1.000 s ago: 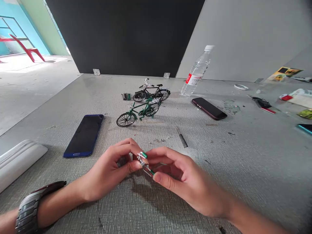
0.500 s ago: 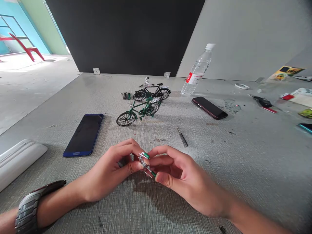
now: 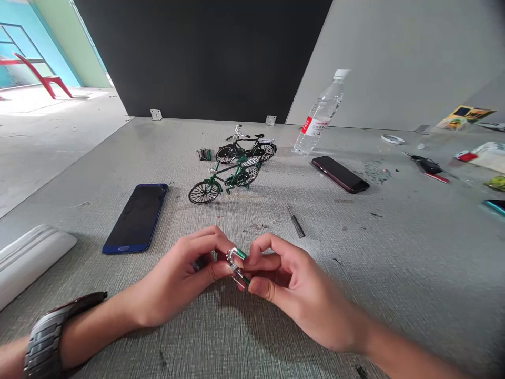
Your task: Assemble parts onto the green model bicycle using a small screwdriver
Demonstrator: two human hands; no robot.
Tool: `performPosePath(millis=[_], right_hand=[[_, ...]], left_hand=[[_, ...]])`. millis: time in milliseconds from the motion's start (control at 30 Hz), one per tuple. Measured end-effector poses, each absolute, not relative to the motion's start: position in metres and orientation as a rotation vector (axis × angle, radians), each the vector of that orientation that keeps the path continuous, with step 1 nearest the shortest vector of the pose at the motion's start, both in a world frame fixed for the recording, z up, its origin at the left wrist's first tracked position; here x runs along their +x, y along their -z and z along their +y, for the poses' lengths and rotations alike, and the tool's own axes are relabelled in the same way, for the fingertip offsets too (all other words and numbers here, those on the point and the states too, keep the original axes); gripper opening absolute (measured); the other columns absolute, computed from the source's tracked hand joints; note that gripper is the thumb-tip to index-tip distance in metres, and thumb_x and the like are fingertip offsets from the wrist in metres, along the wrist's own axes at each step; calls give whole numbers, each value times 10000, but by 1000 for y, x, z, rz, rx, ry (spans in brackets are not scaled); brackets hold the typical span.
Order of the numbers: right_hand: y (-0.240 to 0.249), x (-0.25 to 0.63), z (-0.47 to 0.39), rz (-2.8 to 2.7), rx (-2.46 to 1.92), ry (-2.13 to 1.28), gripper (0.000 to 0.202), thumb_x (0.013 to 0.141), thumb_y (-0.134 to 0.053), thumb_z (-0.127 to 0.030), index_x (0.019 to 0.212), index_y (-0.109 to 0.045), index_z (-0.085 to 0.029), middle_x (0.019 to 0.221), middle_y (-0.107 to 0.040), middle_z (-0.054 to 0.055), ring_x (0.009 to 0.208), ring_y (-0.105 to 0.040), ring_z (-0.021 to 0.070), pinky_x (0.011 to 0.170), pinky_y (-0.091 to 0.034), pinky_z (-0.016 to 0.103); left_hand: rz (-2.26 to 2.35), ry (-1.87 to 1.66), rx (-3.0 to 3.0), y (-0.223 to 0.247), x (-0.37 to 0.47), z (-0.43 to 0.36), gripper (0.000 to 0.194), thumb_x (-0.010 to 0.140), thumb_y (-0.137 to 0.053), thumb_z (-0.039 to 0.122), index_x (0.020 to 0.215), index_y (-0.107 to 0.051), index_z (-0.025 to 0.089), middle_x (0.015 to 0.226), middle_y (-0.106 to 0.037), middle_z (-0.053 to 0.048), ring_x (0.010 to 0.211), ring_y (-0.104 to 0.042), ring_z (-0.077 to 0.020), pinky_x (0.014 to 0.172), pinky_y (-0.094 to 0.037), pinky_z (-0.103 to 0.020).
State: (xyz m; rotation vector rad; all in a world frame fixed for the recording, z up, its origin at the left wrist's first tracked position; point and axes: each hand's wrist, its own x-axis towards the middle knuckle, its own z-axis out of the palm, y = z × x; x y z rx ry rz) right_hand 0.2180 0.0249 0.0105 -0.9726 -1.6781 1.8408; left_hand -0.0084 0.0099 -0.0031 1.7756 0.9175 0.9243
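Observation:
Between my two hands, just above the table, is a small silver model-bicycle handlebar [image 3: 234, 266] with green grips. My left hand [image 3: 189, 273] pinches its middle between thumb and fingers. The thumb of my right hand [image 3: 294, 287] presses on the lower green grip, its fingers curled behind; how they meet the part is partly hidden. Beyond my hands stands a green model bicycle [image 3: 224, 180] with no handlebar showing. Close behind it is a black model bicycle [image 3: 246, 148] with a silver handlebar. A small screwdriver [image 3: 295, 221] and some tiny silver bits [image 3: 260, 226] lie on the table.
A blue phone [image 3: 136, 217] lies at left, near a white casing [image 3: 33, 258]. Small dark and green pieces [image 3: 204, 154] sit beside the bicycles. Rightward are a water bottle [image 3: 319, 116], a dark phone [image 3: 340, 173], a white ring [image 3: 392, 139] and keys [image 3: 426, 164].
My right index finger has lifted and bent away from the upper green grip. The handlebar has shifted slightly to the right, still in my left pinch.

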Motion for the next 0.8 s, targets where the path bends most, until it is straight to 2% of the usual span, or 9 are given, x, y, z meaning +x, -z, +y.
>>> performPosePath(millis=[300, 567, 800], right_hand=[[-11, 216, 24, -1673, -1001, -1800, 320, 930, -690, -319, 838, -393, -243, 945, -619, -16, 868, -658, 119, 840, -540, 300], [-9, 214, 24, -1638, -988, -1804, 416, 920, -699, -304, 777, -312, -250, 836, -544, -35, 827, -629, 124, 783, -516, 278], [-7, 213, 25, -1607, -972, -1832, 433, 908, -715, -274, 755, -310, -245, 784, -446, -51, 849, -599, 134, 797, -498, 286]], left_hand=[[952, -890, 1776, 0, -8, 9, 93, 998, -587, 195, 949, -666, 203, 901, -619, 2, 823, -546, -153, 734, -393, -285], [939, -877, 1795, 0, -8, 9, 115, 1002, -575, 190, 923, -658, 201, 910, -611, -1, 833, -545, -154, 748, -393, -289], [937, -855, 1778, -2, -8, 10, 119, 1005, -573, 198, 912, -647, 202, 907, -608, 3, 834, -550, -151, 747, -404, -284]])
